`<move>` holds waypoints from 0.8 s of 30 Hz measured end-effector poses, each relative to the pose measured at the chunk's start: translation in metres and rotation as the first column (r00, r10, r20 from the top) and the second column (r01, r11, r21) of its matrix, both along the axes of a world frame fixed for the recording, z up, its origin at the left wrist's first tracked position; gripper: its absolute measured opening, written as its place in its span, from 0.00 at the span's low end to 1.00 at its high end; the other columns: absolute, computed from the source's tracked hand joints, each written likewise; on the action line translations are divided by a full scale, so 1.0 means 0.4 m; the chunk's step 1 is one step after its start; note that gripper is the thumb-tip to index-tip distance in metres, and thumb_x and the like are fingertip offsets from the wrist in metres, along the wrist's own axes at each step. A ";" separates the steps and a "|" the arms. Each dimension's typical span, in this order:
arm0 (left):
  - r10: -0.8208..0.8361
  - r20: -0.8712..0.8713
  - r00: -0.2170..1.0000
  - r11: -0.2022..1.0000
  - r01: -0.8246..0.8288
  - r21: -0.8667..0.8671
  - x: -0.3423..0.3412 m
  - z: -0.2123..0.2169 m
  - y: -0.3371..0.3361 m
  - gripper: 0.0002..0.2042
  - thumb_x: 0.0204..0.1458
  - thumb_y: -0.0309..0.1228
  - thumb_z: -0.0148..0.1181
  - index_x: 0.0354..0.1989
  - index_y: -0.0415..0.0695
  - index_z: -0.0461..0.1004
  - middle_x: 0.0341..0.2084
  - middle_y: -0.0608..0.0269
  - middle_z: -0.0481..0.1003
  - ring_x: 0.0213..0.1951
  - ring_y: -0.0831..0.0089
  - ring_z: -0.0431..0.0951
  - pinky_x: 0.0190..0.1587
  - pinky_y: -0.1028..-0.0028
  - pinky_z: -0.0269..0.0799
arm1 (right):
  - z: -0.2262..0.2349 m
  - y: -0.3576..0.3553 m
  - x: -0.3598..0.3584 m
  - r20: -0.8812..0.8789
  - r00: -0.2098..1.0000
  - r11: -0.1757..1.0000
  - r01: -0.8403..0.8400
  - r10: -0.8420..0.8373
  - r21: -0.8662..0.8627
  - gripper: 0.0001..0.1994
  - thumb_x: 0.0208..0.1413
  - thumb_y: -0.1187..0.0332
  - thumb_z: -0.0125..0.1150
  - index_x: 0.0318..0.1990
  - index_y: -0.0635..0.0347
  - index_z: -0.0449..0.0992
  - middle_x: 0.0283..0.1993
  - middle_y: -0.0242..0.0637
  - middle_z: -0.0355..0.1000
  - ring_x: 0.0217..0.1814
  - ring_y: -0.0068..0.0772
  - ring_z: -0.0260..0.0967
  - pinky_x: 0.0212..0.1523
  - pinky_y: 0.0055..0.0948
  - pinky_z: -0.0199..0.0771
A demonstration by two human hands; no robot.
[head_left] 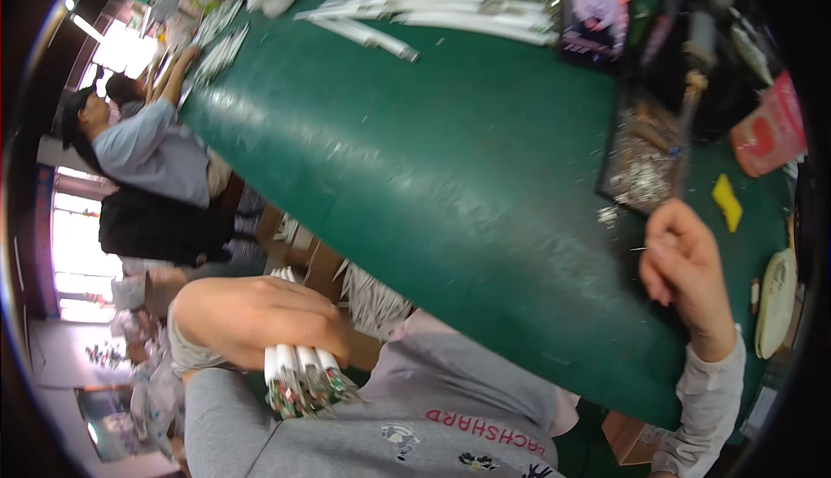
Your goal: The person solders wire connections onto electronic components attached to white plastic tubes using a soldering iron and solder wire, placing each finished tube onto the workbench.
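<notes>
My left hand [268, 320] is wrapped around a bundle of slim white tubes [303, 359] in front of my grey shirt. Their near ends look clear, with red, green and silvery bits; the far ends poke out above my fingers. Over the right side of the green table, my right hand [688, 266] pinches a thin metal pin [640, 248] between thumb and fingertips. Just beyond that hand sits a dark tray [608, 175] with a heap of small silvery metal pieces [642, 173]. A few loose metal pieces [608, 216] lie beside the tray.
Many white tubes [476, 19] are piled at the table's far side, by a phone [595, 6] showing a picture. A yellow piece [727, 203], a pink container [770, 127] and a pale pouch [776, 305] lie right. Another person [151, 149] works at far left. Boxes [325, 270] stand below the table edge.
</notes>
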State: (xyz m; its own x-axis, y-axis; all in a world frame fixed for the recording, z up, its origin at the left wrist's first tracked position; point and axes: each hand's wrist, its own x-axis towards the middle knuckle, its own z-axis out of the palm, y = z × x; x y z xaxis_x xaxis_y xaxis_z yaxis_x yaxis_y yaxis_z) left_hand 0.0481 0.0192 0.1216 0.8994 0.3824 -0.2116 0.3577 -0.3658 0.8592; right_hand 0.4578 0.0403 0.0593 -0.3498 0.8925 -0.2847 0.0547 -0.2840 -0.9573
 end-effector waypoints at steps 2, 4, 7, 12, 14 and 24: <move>0.051 -0.017 0.999 0.983 -0.053 -0.176 -0.074 -0.065 -0.050 0.12 0.51 0.29 0.61 0.43 0.39 0.71 0.34 0.56 0.75 0.37 0.59 0.77 0.38 0.66 0.72 | -0.002 -0.009 0.002 0.028 0.999 1.000 0.015 -0.016 0.021 0.08 0.58 0.66 0.52 0.34 0.58 0.61 0.14 0.30 0.63 0.11 0.11 0.52 0.13 0.12 0.47; 0.218 -0.382 0.898 0.916 -0.323 -0.237 -0.112 -0.138 -0.077 0.18 0.47 0.30 0.64 0.47 0.41 0.70 0.36 0.57 0.76 0.38 0.62 0.77 0.40 0.67 0.72 | 0.018 -0.030 0.006 0.042 0.999 0.999 0.012 -0.014 0.038 0.10 0.58 0.65 0.53 0.33 0.59 0.60 0.14 0.31 0.63 0.10 0.12 0.53 0.12 0.12 0.47; 0.396 -0.533 0.748 0.831 -0.539 -0.138 -0.223 -0.402 -0.120 0.20 0.42 0.31 0.66 0.44 0.39 0.69 0.35 0.52 0.75 0.42 0.58 0.75 0.43 0.65 0.69 | 0.020 -0.024 -0.012 0.016 0.999 0.998 -0.032 0.031 0.048 0.13 0.58 0.63 0.55 0.32 0.60 0.60 0.14 0.32 0.64 0.10 0.14 0.54 0.11 0.12 0.49; 0.507 -0.655 0.560 0.729 -0.685 -0.021 -0.301 -0.812 -0.168 0.32 0.37 0.33 0.69 0.53 0.36 0.65 0.44 0.44 0.73 0.49 0.53 0.72 0.53 0.65 0.66 | 0.001 -0.044 0.004 0.031 0.999 0.998 -0.016 0.014 0.068 0.16 0.57 0.60 0.58 0.33 0.60 0.59 0.14 0.33 0.64 0.10 0.16 0.57 0.10 0.12 0.52; 0.531 -0.683 0.501 0.712 -0.701 0.040 -0.360 -1.035 -0.170 0.34 0.37 0.34 0.70 0.55 0.36 0.64 0.47 0.42 0.72 0.50 0.52 0.72 0.54 0.65 0.65 | 0.027 -0.064 0.015 0.067 0.998 1.000 0.015 -0.016 0.010 0.14 0.57 0.62 0.57 0.33 0.60 0.59 0.13 0.34 0.64 0.10 0.16 0.57 0.10 0.12 0.51; 0.363 -0.322 0.874 0.931 -0.324 0.171 -0.186 -0.924 -0.041 0.31 0.43 0.35 0.66 0.57 0.39 0.64 0.51 0.45 0.69 0.55 0.50 0.67 0.57 0.63 0.62 | 0.069 -0.028 0.129 0.701 0.594 0.914 0.171 -0.394 0.369 0.09 0.48 0.75 0.60 0.39 0.60 0.70 0.12 0.24 0.51 0.15 0.13 0.47 0.18 0.23 0.46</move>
